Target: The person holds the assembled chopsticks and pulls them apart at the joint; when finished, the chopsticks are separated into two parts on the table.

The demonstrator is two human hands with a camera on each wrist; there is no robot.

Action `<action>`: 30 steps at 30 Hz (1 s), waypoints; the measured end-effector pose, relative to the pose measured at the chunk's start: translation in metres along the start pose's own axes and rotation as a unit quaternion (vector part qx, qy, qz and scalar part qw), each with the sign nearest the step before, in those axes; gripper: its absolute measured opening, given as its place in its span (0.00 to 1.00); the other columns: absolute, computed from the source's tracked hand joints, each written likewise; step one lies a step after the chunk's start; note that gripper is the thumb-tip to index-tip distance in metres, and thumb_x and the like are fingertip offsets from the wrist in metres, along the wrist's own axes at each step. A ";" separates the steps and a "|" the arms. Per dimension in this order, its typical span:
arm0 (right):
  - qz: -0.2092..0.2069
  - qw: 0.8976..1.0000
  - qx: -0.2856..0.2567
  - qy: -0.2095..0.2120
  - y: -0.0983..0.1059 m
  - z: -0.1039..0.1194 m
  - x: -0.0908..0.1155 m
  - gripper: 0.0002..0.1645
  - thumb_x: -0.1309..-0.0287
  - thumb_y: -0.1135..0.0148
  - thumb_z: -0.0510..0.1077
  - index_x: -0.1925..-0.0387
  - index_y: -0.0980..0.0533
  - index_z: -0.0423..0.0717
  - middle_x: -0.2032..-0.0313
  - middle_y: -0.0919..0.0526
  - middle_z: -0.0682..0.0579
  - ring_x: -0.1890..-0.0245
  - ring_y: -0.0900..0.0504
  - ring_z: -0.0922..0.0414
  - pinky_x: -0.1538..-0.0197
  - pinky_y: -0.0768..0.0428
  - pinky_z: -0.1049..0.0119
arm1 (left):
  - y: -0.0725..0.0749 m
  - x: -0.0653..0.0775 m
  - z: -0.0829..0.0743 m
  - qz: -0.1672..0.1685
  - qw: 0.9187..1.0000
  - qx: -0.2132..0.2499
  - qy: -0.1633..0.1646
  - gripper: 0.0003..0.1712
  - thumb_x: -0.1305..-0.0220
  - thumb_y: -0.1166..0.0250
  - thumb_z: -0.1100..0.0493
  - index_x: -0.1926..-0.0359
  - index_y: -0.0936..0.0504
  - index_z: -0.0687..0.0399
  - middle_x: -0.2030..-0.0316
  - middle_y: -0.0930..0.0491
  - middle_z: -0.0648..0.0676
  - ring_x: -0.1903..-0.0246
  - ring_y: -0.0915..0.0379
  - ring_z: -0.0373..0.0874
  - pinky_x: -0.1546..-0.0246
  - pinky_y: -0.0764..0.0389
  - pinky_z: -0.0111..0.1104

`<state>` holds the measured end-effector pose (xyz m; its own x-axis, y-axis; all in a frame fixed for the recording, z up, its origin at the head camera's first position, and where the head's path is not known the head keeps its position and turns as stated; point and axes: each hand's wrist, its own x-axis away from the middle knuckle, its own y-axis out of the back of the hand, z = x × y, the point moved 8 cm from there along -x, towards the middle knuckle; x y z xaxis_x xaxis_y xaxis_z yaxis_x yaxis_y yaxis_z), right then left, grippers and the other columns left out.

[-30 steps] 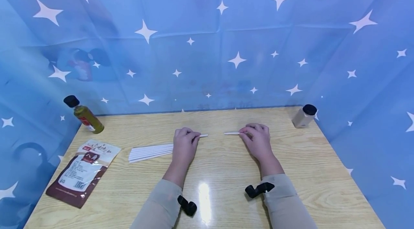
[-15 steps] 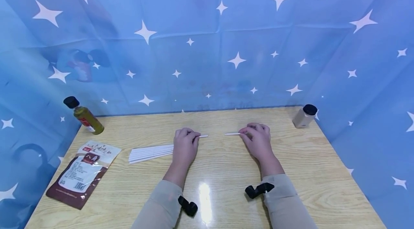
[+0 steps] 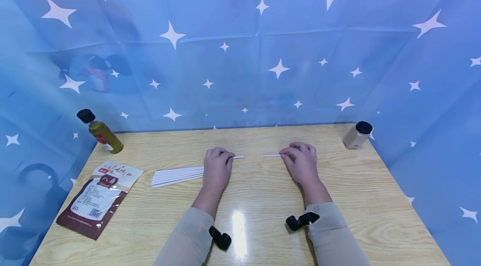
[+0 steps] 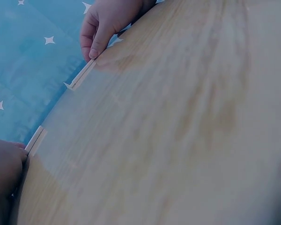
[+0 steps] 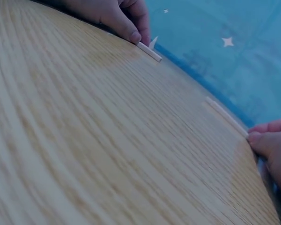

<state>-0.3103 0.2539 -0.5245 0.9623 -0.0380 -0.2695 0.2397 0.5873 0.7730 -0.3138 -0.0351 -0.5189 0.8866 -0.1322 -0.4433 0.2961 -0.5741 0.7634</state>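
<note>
Near the table's middle, my left hand (image 3: 218,170) pinches a thin white stick (image 3: 239,157) between thumb and fingers, its tip pointing right. Opposite it, my right hand (image 3: 302,165) pinches another thin white stick (image 3: 271,155), which points left. The two tips face each other across a gap and do not touch. In the right wrist view the left stick (image 5: 150,51) and the right stick (image 5: 227,116) lie at or just above the tabletop; their held ends are hidden by fingers. Left of my left hand lies a row of similar white sticks (image 3: 176,176), partly hidden behind it.
A brown and white pouch (image 3: 99,199) lies flat on the wooden table (image 3: 263,216) at the left. Behind it stands an oil bottle (image 3: 106,135) with a black cap. A black-lidded jar (image 3: 355,137) stands at the back right. A blue star-patterned cloth (image 3: 240,57) hangs behind.
The head view has shifted slightly, so everything appears a little further right. Both hands keep their pinch on the sticks, with the gap between the tips about the same.
</note>
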 end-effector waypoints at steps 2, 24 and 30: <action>0.002 1.000 0.001 -0.002 0.001 0.000 0.001 0.04 0.27 0.30 0.44 0.57 0.11 0.53 0.38 0.22 0.37 0.31 0.39 0.32 0.29 0.45 0.33 | -0.001 0.000 0.000 0.005 1.000 0.001 0.006 0.04 0.29 0.27 0.61 0.57 0.06 0.51 0.54 0.16 0.52 0.50 0.25 0.53 0.46 0.22 0.47; 0.009 1.000 0.017 0.021 -0.001 0.011 0.003 0.06 0.27 0.32 0.41 0.53 0.12 0.49 0.40 0.20 0.38 0.33 0.35 0.34 0.30 0.41 0.35 | 0.014 0.002 -0.012 -0.089 0.991 0.055 -0.079 0.02 0.32 0.25 0.62 0.60 0.07 0.53 0.59 0.15 0.51 0.56 0.21 0.52 0.55 0.21 0.49; 0.008 0.999 0.017 0.035 -0.001 0.014 0.004 0.17 0.26 0.33 0.44 0.42 0.17 0.41 0.43 0.16 0.39 0.33 0.32 0.35 0.29 0.38 0.38 | 0.017 0.005 -0.015 -0.083 0.991 0.056 -0.090 0.04 0.32 0.27 0.63 0.60 0.07 0.50 0.59 0.14 0.49 0.56 0.19 0.51 0.54 0.20 0.49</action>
<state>-0.3054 0.2420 -0.5187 0.9549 0.0278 -0.2955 0.2302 0.5592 0.7964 -0.2993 -0.0331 -0.5014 0.7490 -0.1643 -0.6419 0.3820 -0.6844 0.6210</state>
